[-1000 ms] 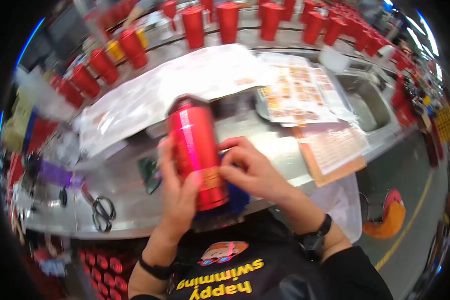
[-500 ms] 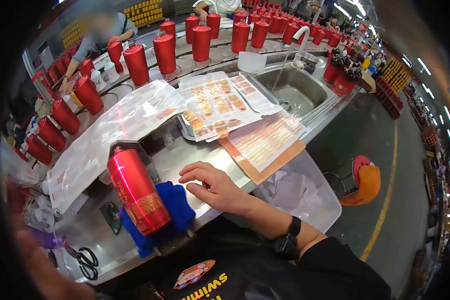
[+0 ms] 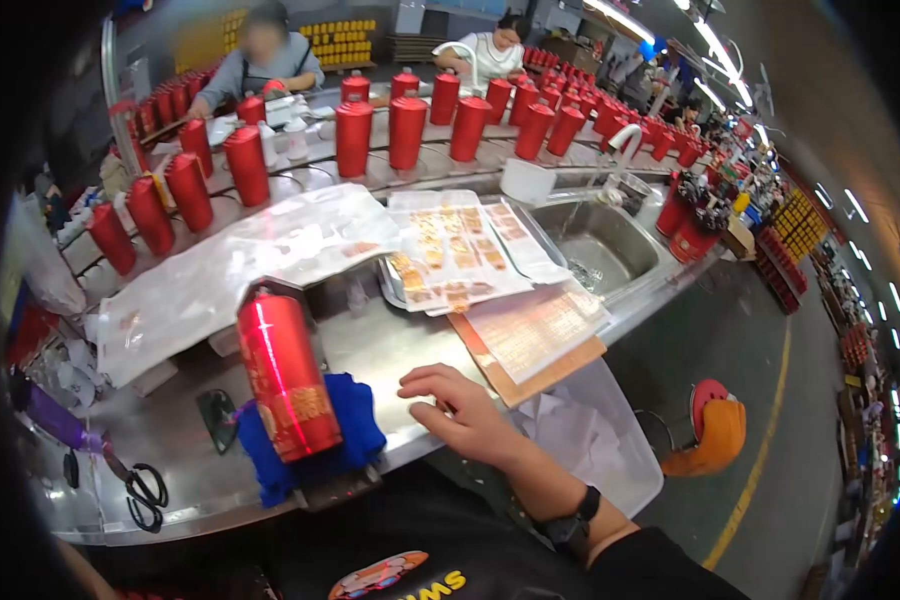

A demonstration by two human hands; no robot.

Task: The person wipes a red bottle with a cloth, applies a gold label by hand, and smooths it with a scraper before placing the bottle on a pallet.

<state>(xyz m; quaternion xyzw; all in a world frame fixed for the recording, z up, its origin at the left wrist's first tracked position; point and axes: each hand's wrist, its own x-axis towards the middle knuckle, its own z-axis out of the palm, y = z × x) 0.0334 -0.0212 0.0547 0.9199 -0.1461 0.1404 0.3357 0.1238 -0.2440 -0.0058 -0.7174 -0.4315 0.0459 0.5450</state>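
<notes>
The hands are being shown only in part: the right hand (image 3: 465, 415) is being rested palm down on the surface (image 3: 380, 345) near its front edge, with fingers loosely spread and nothing gripped, while the left hand is not being caught in view. Just left of that hand, and apart from it, the red bottle (image 3: 288, 375) is being propped at a tilt on a blue cloth (image 3: 360, 420), cap pointing up and away. Bare steel is being left open between the fingers and the bottle. To the right, a brown board (image 3: 530, 380) carrying a label sheet is being let overhang the front edge, above a clear bin (image 3: 625, 470). Further back, sticker sheets (image 3: 455, 250) and clear plastic sheets (image 3: 220, 270) are being spread out, and a sink (image 3: 595, 240) is being seen sunk into the right end. Scissors (image 3: 145, 495) are lying near the left front edge. Rows of red bottles (image 3: 400, 130) are being carried on a curved line behind, and open floor (image 3: 770, 400) with an orange stool (image 3: 715, 435) is lying to the right.
</notes>
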